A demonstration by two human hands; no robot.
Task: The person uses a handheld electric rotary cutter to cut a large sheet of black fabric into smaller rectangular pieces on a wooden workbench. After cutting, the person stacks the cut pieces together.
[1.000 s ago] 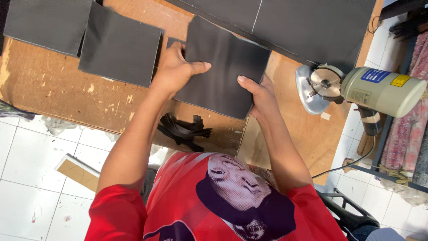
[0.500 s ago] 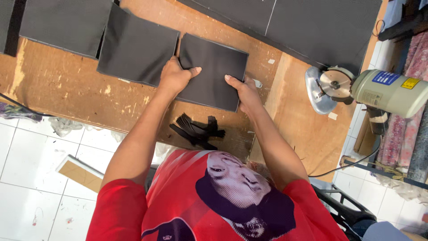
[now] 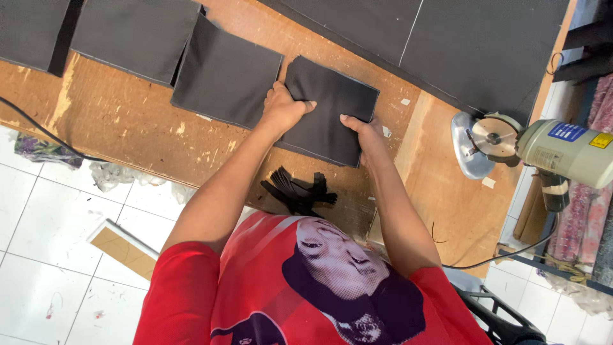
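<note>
A small stack of black fabric squares (image 3: 332, 102) lies on the wooden table (image 3: 128, 134). My left hand (image 3: 284, 108) grips its left edge, thumb on top. At the lower right corner my right hand (image 3: 361, 131) pinches it with the fingers laid over the top. The stack sits just right of a similar black stack (image 3: 227, 76), with their corners nearly touching.
Two more black stacks (image 3: 134, 35) (image 3: 29, 29) lie in a row to the left. A large black sheet (image 3: 460, 45) covers the table's far side. An electric cutting machine (image 3: 543, 150) stands at right. Black scraps (image 3: 300, 191) hang at the near edge, and a cable (image 3: 38, 137) crosses at left.
My hands have closed in on the stack and gathered it into a tighter, narrower pile. It now lies close beside the neighbouring stack.
</note>
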